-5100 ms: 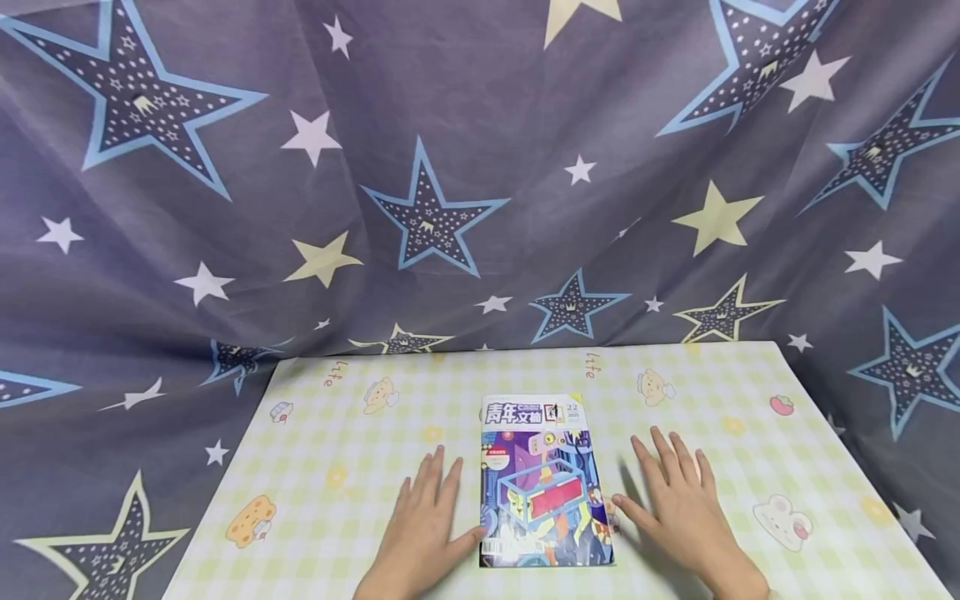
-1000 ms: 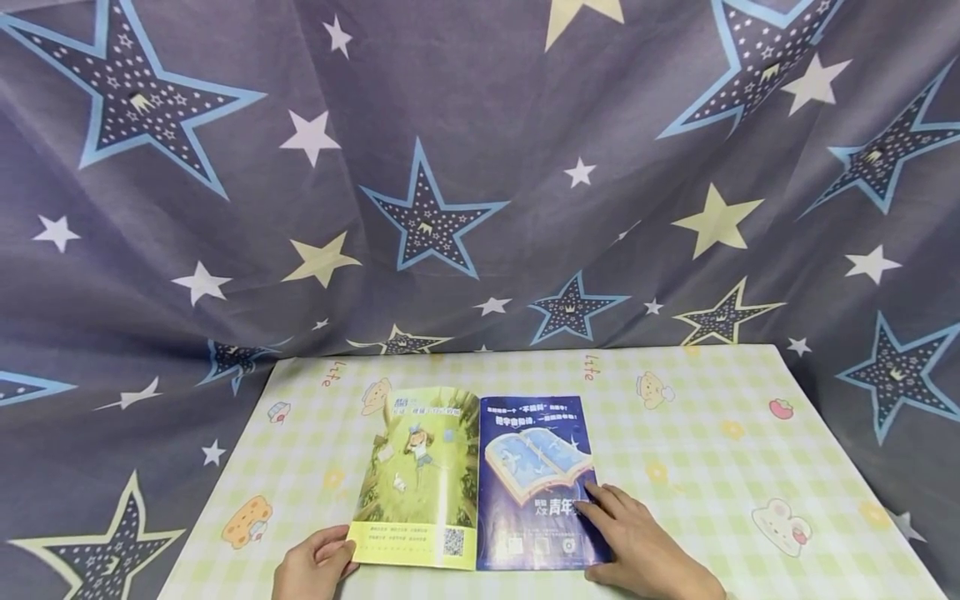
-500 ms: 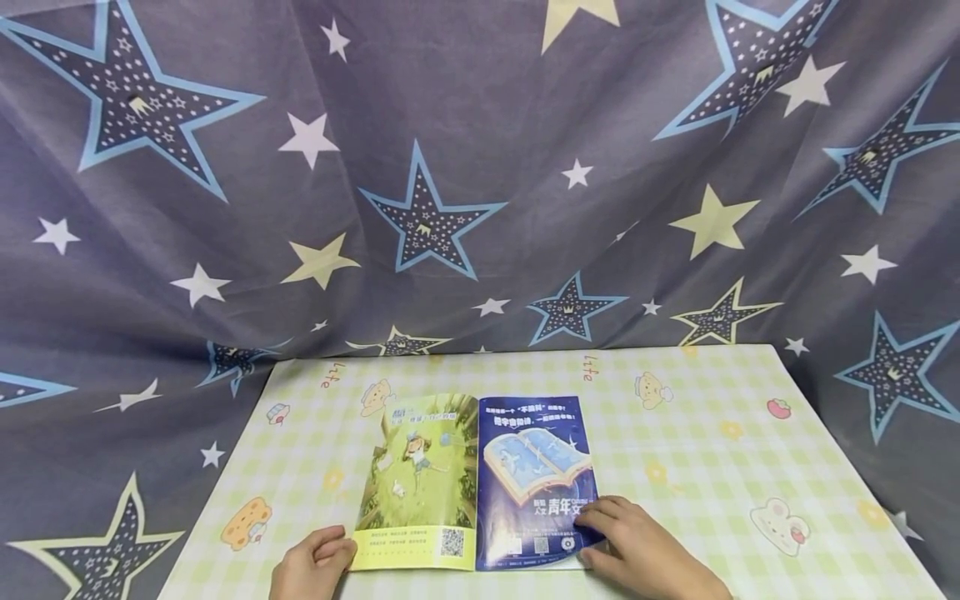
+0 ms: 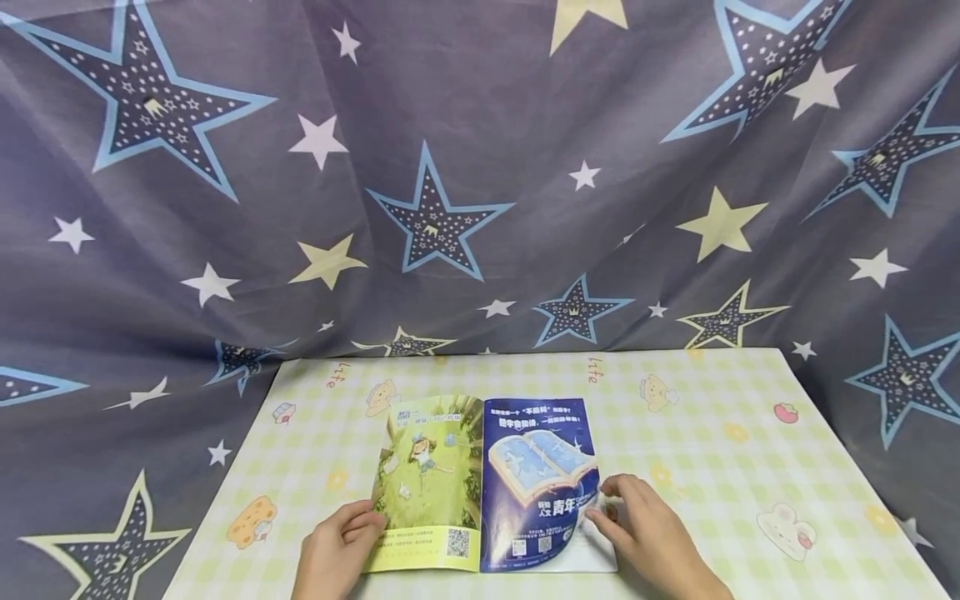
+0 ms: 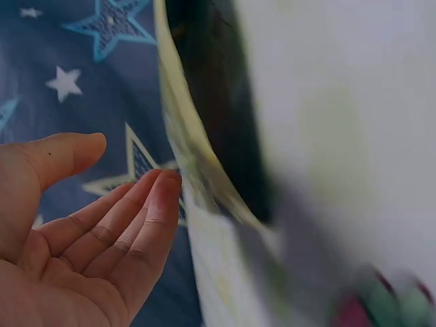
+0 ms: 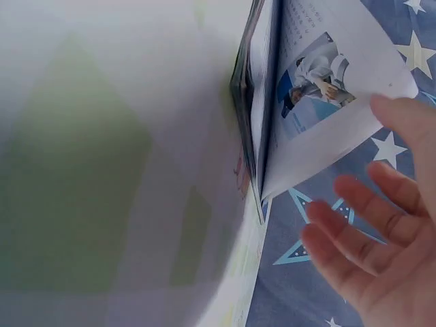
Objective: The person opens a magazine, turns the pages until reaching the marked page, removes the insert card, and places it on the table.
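Observation:
An open magazine point(image 4: 525, 533) lies on the checkered table, with a green illustrated left side and a dark blue page on the right. My left hand point(image 4: 336, 546) is at the left cover's outer edge. In the left wrist view its fingertips point(image 5: 167, 180) reach that edge, with the thumb standing apart. My right hand point(image 4: 648, 533) is at the right edge, where the blue page's lower corner curls up and bares a white page below. The right wrist view shows the thumb point(image 6: 392, 112) at the corner of a lifted page point(image 6: 354, 129) with a photo, its other fingers spread apart.
The table point(image 4: 262, 467) wears a pale green checkered cover printed with cartoon animals and fruit. A dark curtain point(image 4: 480, 100) with stars hangs behind and along both sides.
The magazine, closed in the oldest frame, now lies open. In the last second the blue page's lower right corner has curled up and leftward, and my left hand has shifted slightly right.

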Action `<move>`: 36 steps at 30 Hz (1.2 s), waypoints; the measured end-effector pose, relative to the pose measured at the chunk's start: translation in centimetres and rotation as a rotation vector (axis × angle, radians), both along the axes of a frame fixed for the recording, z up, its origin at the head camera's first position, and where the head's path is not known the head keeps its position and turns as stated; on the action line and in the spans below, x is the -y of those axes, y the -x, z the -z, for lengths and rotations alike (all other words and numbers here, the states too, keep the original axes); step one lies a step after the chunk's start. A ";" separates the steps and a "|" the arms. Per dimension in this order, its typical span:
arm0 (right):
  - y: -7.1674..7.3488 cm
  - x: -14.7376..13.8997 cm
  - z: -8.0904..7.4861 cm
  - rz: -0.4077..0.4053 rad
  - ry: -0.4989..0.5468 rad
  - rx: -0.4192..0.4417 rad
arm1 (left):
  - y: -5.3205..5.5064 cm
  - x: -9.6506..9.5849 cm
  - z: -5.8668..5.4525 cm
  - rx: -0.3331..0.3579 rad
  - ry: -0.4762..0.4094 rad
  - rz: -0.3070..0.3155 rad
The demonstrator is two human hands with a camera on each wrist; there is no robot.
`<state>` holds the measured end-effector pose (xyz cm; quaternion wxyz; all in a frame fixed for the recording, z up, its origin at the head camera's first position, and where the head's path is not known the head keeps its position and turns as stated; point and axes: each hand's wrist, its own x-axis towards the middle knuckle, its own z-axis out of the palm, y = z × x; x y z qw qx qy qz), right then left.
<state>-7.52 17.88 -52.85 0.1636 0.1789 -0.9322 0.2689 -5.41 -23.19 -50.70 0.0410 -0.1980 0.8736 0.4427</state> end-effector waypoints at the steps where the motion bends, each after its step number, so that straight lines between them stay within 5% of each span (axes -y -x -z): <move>1: 0.0 0.0 0.0 0.009 0.009 -0.011 | 0.3 -0.6 -0.2 -0.018 -0.014 0.018; 11: 0.7 1.2 -0.1 -0.107 0.104 -0.139 | 2.5 -5.9 -0.8 -0.192 -0.173 0.243; 14: 0.9 1.7 -0.3 -0.170 0.135 -0.172 | 2.8 -7.3 -0.7 -0.212 -0.225 0.327; 19: 1.1 2.8 -0.7 -0.287 0.161 -0.091 | 3.1 -9.6 -0.6 -0.167 -0.349 0.424; 23: 1.3 3.6 -1.0 -0.371 0.159 -0.055 | 3.3 -11.2 -0.3 -0.149 -0.470 0.455; 28: 1.7 4.5 -1.2 -0.461 0.162 -0.134 | 3.4 -12.4 -0.1 -0.147 -0.628 0.437; 36: 1.9 4.9 -1.2 -0.493 0.157 -0.151 | 3.8 -12.9 0.4 -0.166 -0.641 0.451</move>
